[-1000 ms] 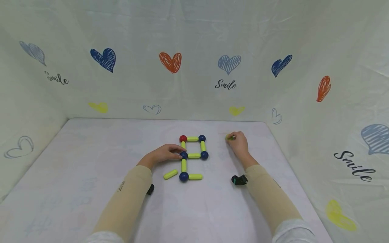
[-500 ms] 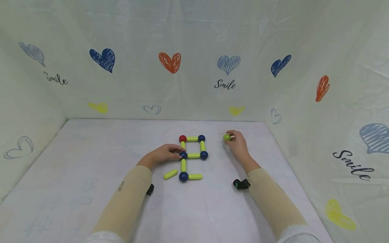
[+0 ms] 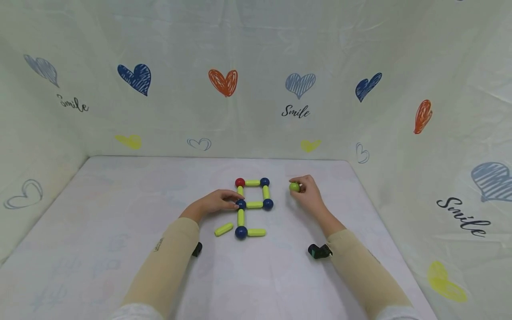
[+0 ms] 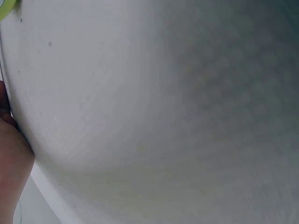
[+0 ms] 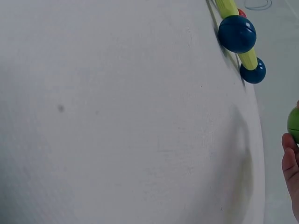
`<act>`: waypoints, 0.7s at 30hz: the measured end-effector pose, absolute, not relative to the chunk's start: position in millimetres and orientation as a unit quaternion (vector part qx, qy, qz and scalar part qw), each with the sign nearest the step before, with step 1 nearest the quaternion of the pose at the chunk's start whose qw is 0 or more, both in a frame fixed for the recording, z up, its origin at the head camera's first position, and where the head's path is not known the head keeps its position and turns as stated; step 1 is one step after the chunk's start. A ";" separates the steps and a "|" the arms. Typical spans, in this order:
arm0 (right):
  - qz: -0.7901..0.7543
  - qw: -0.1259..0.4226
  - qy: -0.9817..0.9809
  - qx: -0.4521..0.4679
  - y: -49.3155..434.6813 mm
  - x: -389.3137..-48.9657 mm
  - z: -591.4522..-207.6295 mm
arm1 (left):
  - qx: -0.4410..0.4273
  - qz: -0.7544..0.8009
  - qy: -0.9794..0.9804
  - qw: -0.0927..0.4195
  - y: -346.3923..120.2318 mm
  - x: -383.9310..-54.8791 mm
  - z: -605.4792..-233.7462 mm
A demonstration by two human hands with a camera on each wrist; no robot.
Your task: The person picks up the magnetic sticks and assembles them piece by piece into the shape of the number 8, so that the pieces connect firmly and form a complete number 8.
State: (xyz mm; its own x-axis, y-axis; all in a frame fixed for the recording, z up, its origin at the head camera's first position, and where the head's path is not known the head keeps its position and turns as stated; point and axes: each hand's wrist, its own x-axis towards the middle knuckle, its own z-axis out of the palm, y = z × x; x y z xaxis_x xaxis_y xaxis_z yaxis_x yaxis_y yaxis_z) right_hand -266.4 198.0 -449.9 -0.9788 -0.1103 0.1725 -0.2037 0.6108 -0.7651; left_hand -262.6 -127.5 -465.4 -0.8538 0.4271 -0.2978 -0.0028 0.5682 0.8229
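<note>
A figure of yellow-green rods and balls lies on the table: a square with a red ball [image 3: 240,182] at its far left corner and blue balls at the others. From the near left blue ball [image 3: 241,204], a rod [image 3: 241,218] runs toward me to another blue ball [image 3: 241,232], which has a rod [image 3: 256,232] pointing right. My left hand [image 3: 214,202] holds the square's near left ball between thumb and fingers. To the right of the square, my right hand [image 3: 311,195] pinches a green ball [image 3: 294,186], also at the edge of the right wrist view.
One loose yellow-green rod [image 3: 223,229] lies slanted left of the figure, beside my left forearm. The white table [image 3: 280,284] meets a cloth backdrop [image 3: 256,124] printed with hearts at the back and sides. Black wrist devices [image 3: 319,251] sit by both sleeves.
My right hand has drawn the green ball slightly toward me and left, closer to the square, and the ball shows more clearly. The left hand and the figure have stayed put.
</note>
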 end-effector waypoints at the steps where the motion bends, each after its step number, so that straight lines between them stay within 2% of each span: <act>1: 0.435 0.052 -0.895 0.089 196.8 -264.7 -449.5 | 0.124 0.448 0.852 0.240 -127.5 -262.6 -465.7; 21: 0.447 -0.011 -0.884 0.135 181.3 -226.8 -441.6 | 0.122 0.444 0.854 0.242 -127.3 -262.0 -464.2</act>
